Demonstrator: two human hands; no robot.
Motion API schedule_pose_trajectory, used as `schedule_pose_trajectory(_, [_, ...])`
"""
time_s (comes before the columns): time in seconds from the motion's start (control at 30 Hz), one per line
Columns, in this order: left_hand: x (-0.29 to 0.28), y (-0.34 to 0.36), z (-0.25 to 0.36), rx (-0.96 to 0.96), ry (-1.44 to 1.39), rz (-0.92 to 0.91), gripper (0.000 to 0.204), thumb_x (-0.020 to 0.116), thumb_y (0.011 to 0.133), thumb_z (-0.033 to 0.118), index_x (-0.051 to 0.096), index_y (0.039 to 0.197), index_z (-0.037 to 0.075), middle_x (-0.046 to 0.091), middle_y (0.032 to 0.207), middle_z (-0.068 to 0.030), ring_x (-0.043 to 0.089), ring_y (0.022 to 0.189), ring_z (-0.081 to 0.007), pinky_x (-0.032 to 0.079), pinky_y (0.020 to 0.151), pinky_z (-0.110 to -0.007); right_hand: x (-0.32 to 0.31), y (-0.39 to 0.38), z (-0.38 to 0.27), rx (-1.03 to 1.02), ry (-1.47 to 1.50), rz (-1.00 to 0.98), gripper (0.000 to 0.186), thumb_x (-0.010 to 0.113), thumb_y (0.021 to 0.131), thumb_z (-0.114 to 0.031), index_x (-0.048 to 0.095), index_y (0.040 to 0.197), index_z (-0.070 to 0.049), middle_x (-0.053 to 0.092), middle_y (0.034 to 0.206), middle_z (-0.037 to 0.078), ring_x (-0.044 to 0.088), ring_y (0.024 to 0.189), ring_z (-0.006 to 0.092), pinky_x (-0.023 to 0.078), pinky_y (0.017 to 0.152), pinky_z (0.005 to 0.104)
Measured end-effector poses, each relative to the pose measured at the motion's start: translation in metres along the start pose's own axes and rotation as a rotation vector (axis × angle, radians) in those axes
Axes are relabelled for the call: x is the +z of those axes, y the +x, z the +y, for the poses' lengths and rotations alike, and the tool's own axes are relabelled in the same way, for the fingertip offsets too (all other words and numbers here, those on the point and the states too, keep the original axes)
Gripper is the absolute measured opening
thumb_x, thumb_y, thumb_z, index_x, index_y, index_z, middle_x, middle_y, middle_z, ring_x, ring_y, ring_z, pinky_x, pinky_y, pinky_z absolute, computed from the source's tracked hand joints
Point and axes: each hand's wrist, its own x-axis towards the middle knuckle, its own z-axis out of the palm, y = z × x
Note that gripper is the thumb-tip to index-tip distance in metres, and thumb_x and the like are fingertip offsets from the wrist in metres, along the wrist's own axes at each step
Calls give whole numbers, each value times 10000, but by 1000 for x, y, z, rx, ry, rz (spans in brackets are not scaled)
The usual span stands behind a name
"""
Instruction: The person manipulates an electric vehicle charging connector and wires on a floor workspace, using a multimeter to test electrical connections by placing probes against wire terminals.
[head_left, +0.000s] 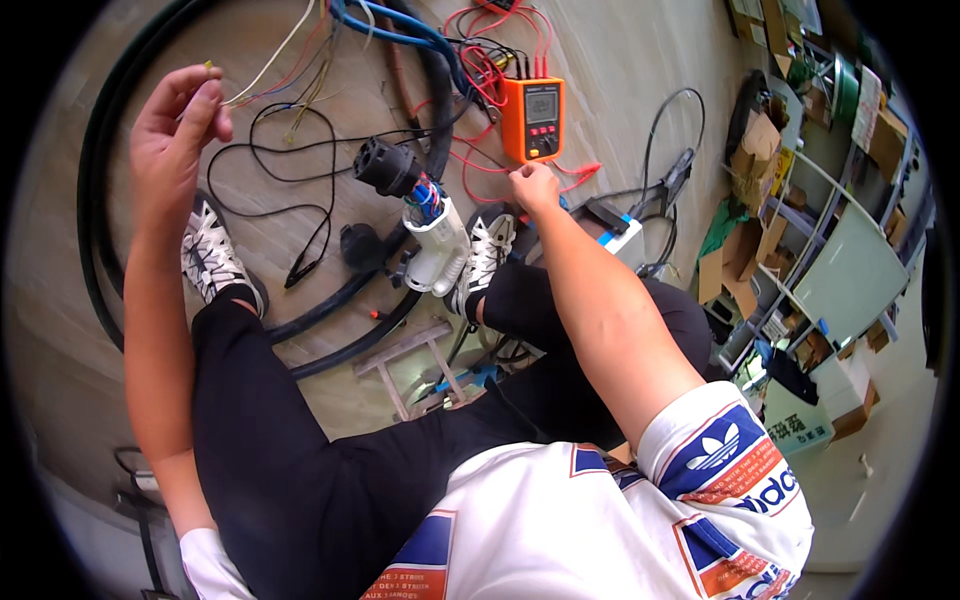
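My left hand (pixel 185 125) is raised at the left, thumb and fingers pinched on a thin wire (pixel 262 72) from a loose bundle. A small yellow tip (pixel 208 65) shows above the fingertips. My right hand (pixel 536 188) is closed just below the orange multimeter (pixel 532 120); whatever its fingers hold is hidden. Red and black test leads run from the meter's top, and a red clip (pixel 592 171) lies beside that hand. Between my feet is a white charging plug housing (pixel 436 245), with coloured wires leading to its black round connector head (pixel 386 166).
Thick black cable (pixel 100 200) curves along the left and under the plug. A black lead (pixel 270 160) loops over the floor near a black cap (pixel 360 246). A small wooden stool (pixel 405 370) sits beneath me. Shelving with cardboard boxes (pixel 755 150) lines the right.
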Motion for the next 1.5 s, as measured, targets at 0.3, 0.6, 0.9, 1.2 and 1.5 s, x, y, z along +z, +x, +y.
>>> schedule_pose_trajectory(0.3, [7,-4,0,-15,38,-2,193,646,1023,126,651,1166,-4,629,889,-18,587,778,-88,473,723,-221,-43,23,-72,-78,-189,296,1258,917,634,-521,198,1582,-113,511,1428,200,524,1322,356,488,1033,474])
schedule_pose_trajectory(0.6, [2,-14,1,11,95,18,179,644,1021,118,644,1153,-3,641,915,-28,586,779,-95,472,725,-233,-92,85,-64,81,-248,39,1391,911,628,-500,33,1636,-116,507,1478,193,554,1329,355,455,1097,499])
schedule_pose_trajectory(0.9, [4,-15,2,25,133,-70,185,589,1058,143,630,1197,29,665,1140,-64,617,892,-119,496,809,-255,-153,162,-21,-512,-213,467,847,786,812,-498,463,1414,3,708,1185,225,692,1089,377,557,937,432])
schedule_pose_trajectory(1.2, [27,-14,38,-65,482,-275,196,578,1065,175,639,1187,34,677,1155,-55,663,1072,-147,509,902,-285,-93,101,92,-526,337,-72,252,712,847,-223,738,1042,-64,753,952,96,723,908,223,569,817,380])
schedule_pose_trajectory(1.5, [37,-27,12,-29,490,-172,213,562,1072,166,623,1216,21,674,1170,-69,657,1046,-150,522,899,-292,12,53,146,-203,411,124,410,749,842,-357,710,1076,-22,747,1023,186,718,992,361,561,882,456])
